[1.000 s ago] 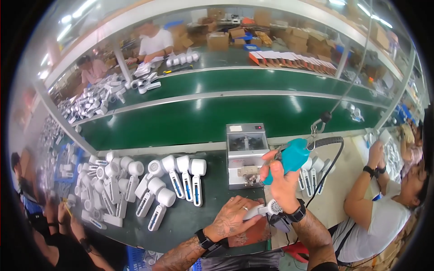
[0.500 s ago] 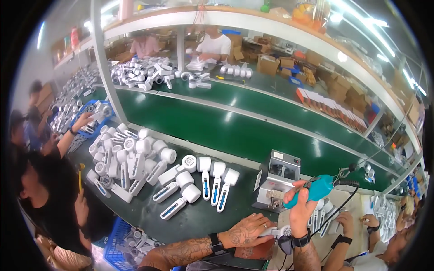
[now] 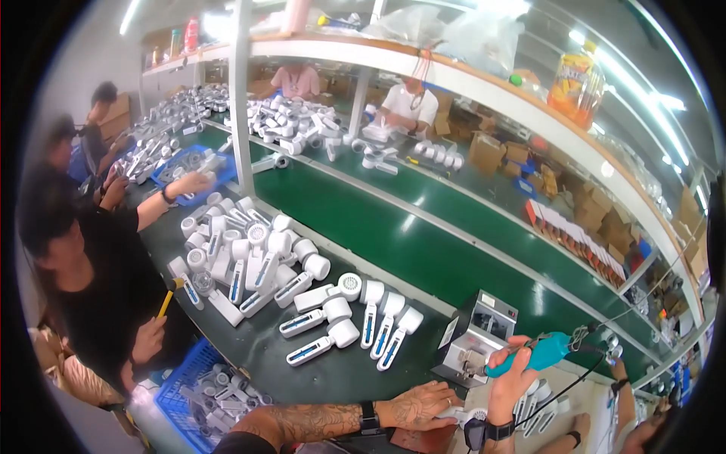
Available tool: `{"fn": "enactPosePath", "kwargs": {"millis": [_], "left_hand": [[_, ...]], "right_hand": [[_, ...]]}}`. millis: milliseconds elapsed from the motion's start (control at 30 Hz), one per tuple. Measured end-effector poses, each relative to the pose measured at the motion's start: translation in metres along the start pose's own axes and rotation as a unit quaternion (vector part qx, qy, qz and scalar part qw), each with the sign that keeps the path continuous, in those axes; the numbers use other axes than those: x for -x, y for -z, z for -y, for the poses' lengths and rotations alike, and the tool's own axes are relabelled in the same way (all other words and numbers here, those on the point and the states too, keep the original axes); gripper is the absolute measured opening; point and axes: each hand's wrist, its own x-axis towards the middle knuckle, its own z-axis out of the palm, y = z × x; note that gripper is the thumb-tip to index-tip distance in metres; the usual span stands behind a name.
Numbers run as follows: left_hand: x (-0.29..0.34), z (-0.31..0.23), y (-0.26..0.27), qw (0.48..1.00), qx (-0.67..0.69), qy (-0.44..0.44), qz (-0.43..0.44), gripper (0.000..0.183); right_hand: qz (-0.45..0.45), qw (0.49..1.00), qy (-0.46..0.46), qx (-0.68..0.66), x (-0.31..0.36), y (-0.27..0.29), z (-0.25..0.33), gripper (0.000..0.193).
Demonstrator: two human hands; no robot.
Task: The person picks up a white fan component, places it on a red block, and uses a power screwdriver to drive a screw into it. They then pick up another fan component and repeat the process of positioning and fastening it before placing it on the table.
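Head view had both hands low on the right: my right hand (image 3: 511, 378) was wrapped around one teal driver (image 3: 543, 352), and my left hand (image 3: 420, 405) was closed over the handle of one white gadget (image 3: 476, 415), with its round head showing near my right wrist. Underneath lay one reddish pad (image 3: 425, 440). One silver machine (image 3: 475, 339) stood just beyond the hands on the dark desk (image 3: 276, 384). To its left I counted three blue-striped gadgets (image 3: 391, 325) side by side, then two more blue-striped ones (image 3: 321, 342) lying askew, with one grille-headed piece (image 3: 349, 285) behind them. Further left was a heap (image 3: 261, 257) too tangled to count. Two blue baskets held more parts, one below the desk (image 3: 172, 399), one past the heap (image 3: 224, 175). A co-worker (image 3: 94, 284) gripped one yellow-handled hammer (image 3: 165, 300). On my right, a black cable (image 3: 563, 393) crossed in front of other white gadgets (image 3: 546, 412), partly blocking them.
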Motion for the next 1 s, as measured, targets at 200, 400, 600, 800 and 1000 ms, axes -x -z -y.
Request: {"fn": "enactPosePath", "kwargs": {"millis": [200,400,600,800,1000], "left_hand": [[-0.011,0.013,0.003,1.000,-0.023,-0.002,0.007,0.037],[-0.024,0.016,0.010,1.000,-0.007,0.012,-0.013,0.031],[-0.012,0.012,0.005,1.000,-0.004,0.025,0.009,0.033],[-0.011,0.007,0.003,1.000,-0.006,0.017,0.016,0.033],[-0.015,0.014,0.005,1.000,0.013,0.015,-0.017,0.031]], "right_hand": [[-0.026,0.998,-0.042,0.039,-0.007,0.007,-0.010,0.041],[0.000,0.999,-0.001,0.051,-0.024,0.005,-0.012,0.043],[0.002,0.995,-0.029,0.099,-0.017,0.003,-0.034,0.038],[0.034,0.994,-0.009,0.099,-0.007,0.015,-0.052,0.034],[-0.014,0.992,-0.075,0.097,0.018,0.011,-0.012,0.041]]}}
